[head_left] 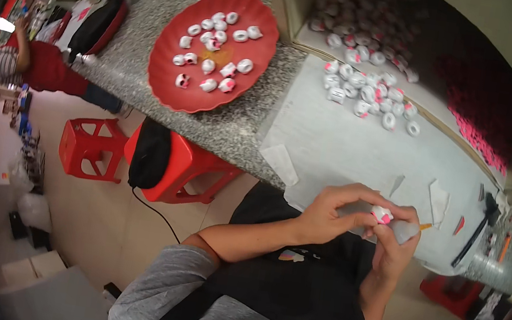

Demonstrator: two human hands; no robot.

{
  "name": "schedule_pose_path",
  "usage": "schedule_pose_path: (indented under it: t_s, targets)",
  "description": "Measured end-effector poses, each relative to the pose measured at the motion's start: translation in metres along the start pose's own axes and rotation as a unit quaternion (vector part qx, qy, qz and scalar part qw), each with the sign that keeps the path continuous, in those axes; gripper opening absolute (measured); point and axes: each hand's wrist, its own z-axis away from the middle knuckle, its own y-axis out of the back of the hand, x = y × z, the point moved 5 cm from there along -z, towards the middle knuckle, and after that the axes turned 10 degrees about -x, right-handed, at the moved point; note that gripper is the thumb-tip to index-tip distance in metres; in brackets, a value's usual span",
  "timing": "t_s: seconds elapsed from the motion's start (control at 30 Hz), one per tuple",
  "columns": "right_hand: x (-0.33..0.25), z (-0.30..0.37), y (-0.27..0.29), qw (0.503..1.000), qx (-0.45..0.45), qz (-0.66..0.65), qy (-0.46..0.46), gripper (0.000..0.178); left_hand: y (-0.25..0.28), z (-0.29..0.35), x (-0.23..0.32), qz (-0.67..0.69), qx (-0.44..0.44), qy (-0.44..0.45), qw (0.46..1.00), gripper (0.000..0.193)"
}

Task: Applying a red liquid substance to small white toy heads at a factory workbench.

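Close in front of my body, my left hand (327, 216) is closed, thumb and fingers pinching a small rounded white piece with pink patches (382, 215). Fingertips of my right hand (393, 252) meet the same piece from the other side. Tucked in my right hand is a translucent whitish thing with a thin yellow tip (405, 233), which looks like a small squeeze bottle; the fingers partly cover it. A group of similar white and pink pieces (371, 94), several of them ring-shaped, lies beyond my hands on a white sheet (336, 152).
A red scalloped plate (162, 80) with several such pieces sits on the speckled counter (221, 128). Piles of white and pink pieces fill the shelf behind. Paper scraps and a black-handled tool (473, 235) lie right. Red stools (95, 148) stand left; another person (51, 66) is far left.
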Motion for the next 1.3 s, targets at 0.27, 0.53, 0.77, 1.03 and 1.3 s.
schedule_pose_path:
  t_s: [0.27,0.53,0.77,1.03,1.3]
  targets:
    - [-0.010,-0.010,-0.024,0.996,-0.016,0.086,-0.008,0.043,0.052,0.009,0.057,-0.332,0.069,-0.072,0.938,0.022]
    - [-0.020,0.003,0.018,0.987,0.076,0.143,0.001,0.044,0.184,-0.007,0.117,-0.716,0.160,0.070,0.676,0.028]
    - [-0.020,0.013,0.043,0.991,0.102,0.089,0.015,0.045,0.039,-0.105,0.039,-0.620,-0.106,-0.136,0.765,0.026]
    - [-0.026,-0.012,0.050,0.994,0.071,0.077,0.014,0.043,0.021,-0.125,0.016,-0.666,-0.127,-0.190,0.710,0.023]
    - [-0.012,-0.028,0.045,0.977,0.148,0.153,-0.022,0.022,0.077,-0.039,0.049,-0.254,-0.008,-0.005,0.967,0.026]
